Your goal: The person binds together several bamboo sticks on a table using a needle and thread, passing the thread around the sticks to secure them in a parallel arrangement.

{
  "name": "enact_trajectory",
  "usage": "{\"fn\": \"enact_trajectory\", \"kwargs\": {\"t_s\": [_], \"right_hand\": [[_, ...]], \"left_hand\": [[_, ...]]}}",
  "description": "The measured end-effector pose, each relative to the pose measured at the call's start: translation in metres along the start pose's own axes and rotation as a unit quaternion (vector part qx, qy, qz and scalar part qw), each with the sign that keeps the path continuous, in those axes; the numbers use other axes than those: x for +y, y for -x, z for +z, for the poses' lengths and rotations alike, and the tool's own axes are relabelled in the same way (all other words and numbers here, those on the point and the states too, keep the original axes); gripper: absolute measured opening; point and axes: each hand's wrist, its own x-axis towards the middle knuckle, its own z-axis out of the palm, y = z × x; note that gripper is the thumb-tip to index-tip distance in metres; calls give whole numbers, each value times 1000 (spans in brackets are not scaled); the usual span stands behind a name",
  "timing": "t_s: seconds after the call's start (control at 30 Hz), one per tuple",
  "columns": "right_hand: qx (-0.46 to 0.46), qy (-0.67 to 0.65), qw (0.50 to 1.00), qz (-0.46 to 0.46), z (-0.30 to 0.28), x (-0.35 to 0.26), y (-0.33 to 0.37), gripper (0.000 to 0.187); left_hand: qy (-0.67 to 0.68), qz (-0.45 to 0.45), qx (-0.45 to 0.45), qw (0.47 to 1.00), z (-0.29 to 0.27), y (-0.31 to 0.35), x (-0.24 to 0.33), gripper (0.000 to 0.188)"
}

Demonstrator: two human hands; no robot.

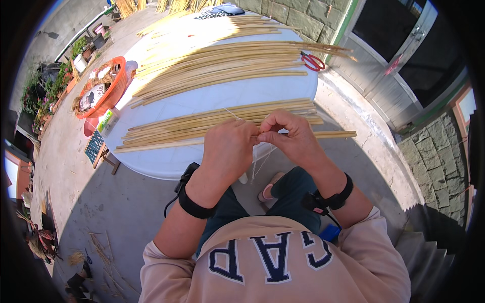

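Observation:
A near row of straw-coloured stalks (169,127) lies side by side across the white round table (202,96). Over its front edge my left hand (228,145) and my right hand (294,137) meet, fingertips nearly touching. Both are closed in a pinch on thin white string (260,160), whose loose ends dangle below them past the table's edge. Another bit of the string runs up over the stalks beside my left fingers. The exact spot of the pinch is hidden by my fingers. One stalk (336,134) sticks out to the right beneath my right hand.
A second, larger bundle of stalks (217,68) lies farther back on the table, with red-handled scissors (313,62) at its right end. An orange basket (119,83) with things in it stands left of the table, near a folding stool (96,149). Glass doors (389,30) are at the right.

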Motion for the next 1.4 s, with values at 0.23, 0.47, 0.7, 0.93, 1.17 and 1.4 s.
{"fn": "enact_trajectory", "kwargs": {"t_s": [0.23, 0.47, 0.7, 0.93, 1.17, 1.4], "right_hand": [[83, 130, 977, -147, 15, -3, -9, 13], [72, 116, 980, -148, 8, -17, -22, 14], [-20, 54, 998, 9, 4, -26, -25, 14], [82, 161, 963, -199, 15, -37, -49, 14], [51, -195, 977, -77, -27, -124, -111, 9], [138, -41, 963, -227, -101, -170, -162, 9]], "left_hand": [[-14, -9, -23, 1000, -5, -4, -6, 6], [35, -32, 23, 999, -12, -5, -8, 9], [16, -38, 15, 999, -21, -5, -15, 8], [-4, -31, 30, 999, -35, -26, -18, 8], [31, -81, 12, 996, -40, -27, -34, 11], [-45, -24, -16, 999, -28, -57, -87, 9]]}}
